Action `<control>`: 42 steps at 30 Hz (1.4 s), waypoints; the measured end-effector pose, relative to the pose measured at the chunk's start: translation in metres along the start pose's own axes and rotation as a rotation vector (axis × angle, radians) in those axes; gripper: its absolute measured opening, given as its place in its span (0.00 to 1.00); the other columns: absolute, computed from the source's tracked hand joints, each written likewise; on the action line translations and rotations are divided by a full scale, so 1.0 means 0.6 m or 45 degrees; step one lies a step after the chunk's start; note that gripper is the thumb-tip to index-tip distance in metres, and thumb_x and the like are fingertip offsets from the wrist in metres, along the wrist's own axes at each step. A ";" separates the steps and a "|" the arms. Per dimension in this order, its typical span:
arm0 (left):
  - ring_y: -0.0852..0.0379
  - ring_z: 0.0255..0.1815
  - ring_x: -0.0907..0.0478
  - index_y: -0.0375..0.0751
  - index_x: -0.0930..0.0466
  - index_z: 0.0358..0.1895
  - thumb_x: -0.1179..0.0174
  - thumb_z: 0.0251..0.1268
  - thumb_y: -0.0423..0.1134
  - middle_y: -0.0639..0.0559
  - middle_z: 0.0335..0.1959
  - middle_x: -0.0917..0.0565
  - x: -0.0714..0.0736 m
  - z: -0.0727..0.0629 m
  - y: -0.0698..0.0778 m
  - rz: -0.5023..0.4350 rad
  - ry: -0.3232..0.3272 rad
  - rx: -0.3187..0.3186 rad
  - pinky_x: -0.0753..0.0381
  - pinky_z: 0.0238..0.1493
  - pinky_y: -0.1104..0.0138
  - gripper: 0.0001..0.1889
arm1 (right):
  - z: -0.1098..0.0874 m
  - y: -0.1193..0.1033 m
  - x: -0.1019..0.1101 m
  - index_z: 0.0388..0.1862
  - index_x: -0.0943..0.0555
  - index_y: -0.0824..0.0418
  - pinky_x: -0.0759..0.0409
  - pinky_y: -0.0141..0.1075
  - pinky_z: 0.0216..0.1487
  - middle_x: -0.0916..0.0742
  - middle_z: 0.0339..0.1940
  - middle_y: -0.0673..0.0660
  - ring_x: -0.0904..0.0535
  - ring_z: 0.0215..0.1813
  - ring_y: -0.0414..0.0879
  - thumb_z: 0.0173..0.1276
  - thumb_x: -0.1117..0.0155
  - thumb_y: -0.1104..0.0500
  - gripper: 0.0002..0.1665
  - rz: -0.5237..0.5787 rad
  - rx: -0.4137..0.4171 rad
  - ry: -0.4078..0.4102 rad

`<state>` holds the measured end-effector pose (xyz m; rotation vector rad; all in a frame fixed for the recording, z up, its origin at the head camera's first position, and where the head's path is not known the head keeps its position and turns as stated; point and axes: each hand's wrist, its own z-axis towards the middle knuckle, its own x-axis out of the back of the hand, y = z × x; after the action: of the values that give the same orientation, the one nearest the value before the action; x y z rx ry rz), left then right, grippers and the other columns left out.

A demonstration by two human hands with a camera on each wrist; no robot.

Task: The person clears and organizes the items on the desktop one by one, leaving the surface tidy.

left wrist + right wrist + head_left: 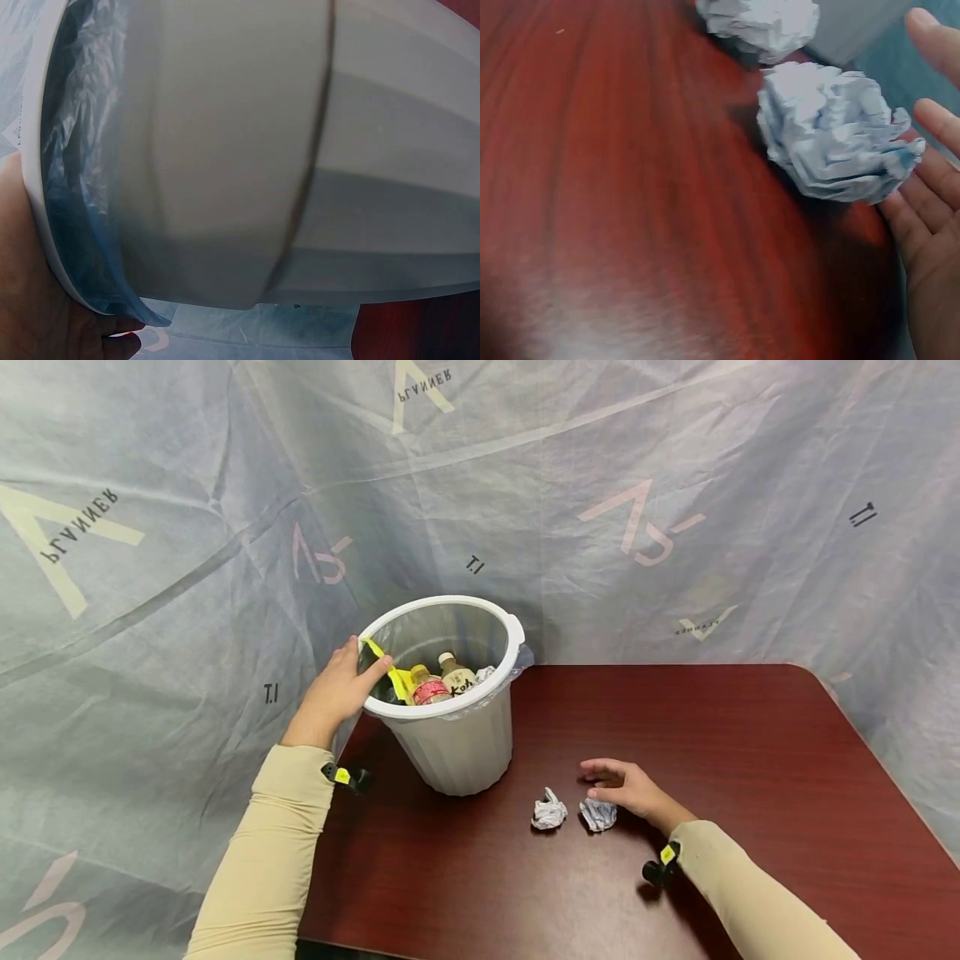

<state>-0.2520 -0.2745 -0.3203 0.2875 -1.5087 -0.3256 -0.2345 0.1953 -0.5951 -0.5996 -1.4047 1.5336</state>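
My left hand [341,685] grips the left side of the rim of a light grey trash can [468,743]. In the left wrist view its fingers curl below the rim beside the clear plastic liner [86,120]. Inside the can lie a yellow wrapper [401,683], a bottle with a red label [429,687] and a white-capped bottle [454,673]. A crumpled paper ball [836,131] sits on the table right by my right hand [626,785], whose fingers are spread and relaxed around its far side. Another crumpled paper ball [549,812] lies just to its left.
The dark red wooden table [712,727] extends to the right and the front. Grey printed sheeting [600,527] hangs behind it and along the left side. The can stands at the table's back left, near the sheeting.
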 end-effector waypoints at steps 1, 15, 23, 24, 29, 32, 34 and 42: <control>0.34 0.82 0.60 0.34 0.69 0.81 0.67 0.69 0.78 0.31 0.81 0.56 0.000 0.000 0.000 0.001 0.000 0.000 0.54 0.76 0.38 0.56 | -0.001 0.001 -0.002 0.62 0.27 0.82 0.17 0.39 0.54 0.18 0.55 0.78 0.20 0.57 0.70 0.65 0.30 0.70 0.30 -0.017 0.020 -0.015; 0.34 0.82 0.61 0.35 0.69 0.81 0.67 0.69 0.78 0.31 0.82 0.57 0.002 0.003 -0.001 0.000 -0.004 0.000 0.54 0.76 0.38 0.56 | -0.004 -0.005 0.002 0.46 0.15 0.74 0.19 0.29 0.38 0.12 0.41 0.68 0.17 0.40 0.43 0.59 0.25 0.71 0.15 -0.203 0.007 -0.176; 0.34 0.82 0.61 0.36 0.70 0.81 0.68 0.69 0.78 0.32 0.82 0.57 0.003 0.003 -0.002 0.005 -0.002 0.005 0.54 0.76 0.38 0.56 | 0.007 -0.021 0.011 0.41 0.14 0.71 0.21 0.29 0.31 0.11 0.36 0.63 0.21 0.32 0.35 0.60 0.26 0.71 0.10 -0.296 -0.136 -0.098; 0.33 0.82 0.61 0.36 0.70 0.81 0.68 0.69 0.78 0.32 0.82 0.57 0.003 0.003 -0.003 0.004 -0.002 0.003 0.54 0.76 0.38 0.56 | 0.010 -0.022 0.014 0.42 0.13 0.69 0.21 0.28 0.32 0.10 0.36 0.61 0.21 0.32 0.34 0.60 0.26 0.69 0.10 -0.311 -0.136 -0.079; 0.34 0.82 0.62 0.36 0.69 0.82 0.68 0.68 0.79 0.33 0.82 0.58 0.001 0.002 -0.003 0.001 -0.015 0.005 0.55 0.76 0.38 0.56 | 0.031 -0.038 0.028 0.42 0.11 0.63 0.21 0.30 0.34 0.10 0.38 0.58 0.19 0.34 0.37 0.61 0.24 0.64 0.10 -0.301 -0.160 0.026; 0.34 0.82 0.62 0.35 0.68 0.82 0.67 0.68 0.79 0.32 0.82 0.58 0.000 0.002 -0.002 -0.006 -0.012 0.003 0.55 0.76 0.38 0.56 | 0.048 -0.052 0.040 0.43 0.11 0.64 0.19 0.32 0.33 0.10 0.39 0.58 0.19 0.35 0.40 0.62 0.25 0.64 0.10 -0.243 -0.186 0.087; 0.34 0.82 0.62 0.35 0.68 0.82 0.67 0.68 0.78 0.32 0.82 0.58 0.000 0.001 -0.002 -0.011 -0.013 0.001 0.55 0.76 0.38 0.56 | 0.061 -0.064 0.049 0.44 0.11 0.65 0.18 0.33 0.32 0.10 0.39 0.58 0.19 0.35 0.41 0.62 0.25 0.65 0.11 -0.246 -0.174 0.117; 0.34 0.82 0.61 0.35 0.68 0.82 0.67 0.69 0.78 0.33 0.82 0.58 0.000 -0.001 -0.001 -0.007 -0.011 0.003 0.55 0.76 0.38 0.56 | 0.116 -0.127 0.082 0.46 0.12 0.66 0.17 0.33 0.33 0.11 0.39 0.61 0.18 0.35 0.42 0.63 0.27 0.66 0.12 -0.297 -0.137 0.210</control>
<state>-0.2513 -0.2751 -0.3204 0.2926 -1.5168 -0.3299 -0.2913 0.1966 -0.4957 -0.5908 -1.3835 1.2040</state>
